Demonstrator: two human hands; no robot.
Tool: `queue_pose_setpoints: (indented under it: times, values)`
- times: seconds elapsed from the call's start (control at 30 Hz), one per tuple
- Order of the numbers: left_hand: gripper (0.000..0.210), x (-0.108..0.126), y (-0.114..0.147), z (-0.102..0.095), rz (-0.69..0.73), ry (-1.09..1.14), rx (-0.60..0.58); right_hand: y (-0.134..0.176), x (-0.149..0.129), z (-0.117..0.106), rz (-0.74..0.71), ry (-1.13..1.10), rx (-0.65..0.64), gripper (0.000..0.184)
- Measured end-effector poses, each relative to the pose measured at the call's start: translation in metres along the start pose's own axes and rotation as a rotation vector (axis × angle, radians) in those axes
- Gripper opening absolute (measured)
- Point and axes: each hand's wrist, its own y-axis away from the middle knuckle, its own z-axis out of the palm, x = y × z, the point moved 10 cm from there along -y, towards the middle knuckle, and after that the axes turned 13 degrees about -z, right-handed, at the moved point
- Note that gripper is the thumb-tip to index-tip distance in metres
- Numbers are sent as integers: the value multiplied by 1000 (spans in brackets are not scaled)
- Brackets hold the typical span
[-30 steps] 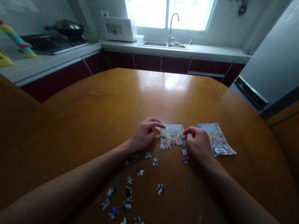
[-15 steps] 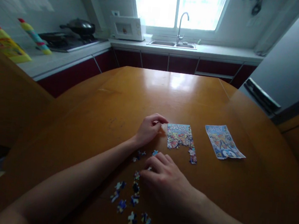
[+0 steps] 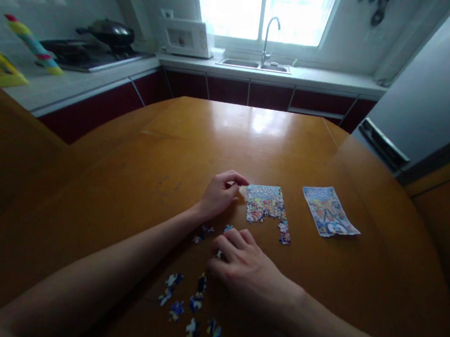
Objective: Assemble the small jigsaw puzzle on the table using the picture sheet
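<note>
The partly assembled jigsaw puzzle point(image 3: 260, 199) lies flat, with a gap along its near side and a strip of pieces reaching down at its right. Beside its left edge rests my left hand point(image 3: 223, 190), index finger touching the corner, thumb apart and nothing held. My right hand point(image 3: 240, 256) is low over the table, nearer to me, its fingers curled and closed down on a puzzle piece that they mostly hide. A pale bit of a piece point(image 3: 219, 253) shows between the fingers. Loose puzzle pieces point(image 3: 177, 309) lie scattered to the left of and below this hand.
A printed picture sheet point(image 3: 330, 214) lies to the right of the puzzle, its near edge curled. The wooden table point(image 3: 228, 142) fills the foreground. Beyond it are a sink point(image 3: 240, 63), a microwave point(image 3: 186, 38) and a stove with a wok point(image 3: 110, 33).
A loose piece by my right fingertips is no longer visible, and the fingers have drawn in over that spot. My left hand stays put. The whole view has shifted slightly.
</note>
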Motion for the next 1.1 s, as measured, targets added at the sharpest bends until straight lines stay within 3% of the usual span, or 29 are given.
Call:
queue_pose_setpoints:
  times: [0.87, 1.1]
  values:
    - [27, 3, 0, 2, 22, -1, -14, 6, 3, -1, -3, -10, -42, 7]
    - [27, 4, 2, 2, 19, 10, -15, 7, 8, 5, 40, 2, -23, 14]
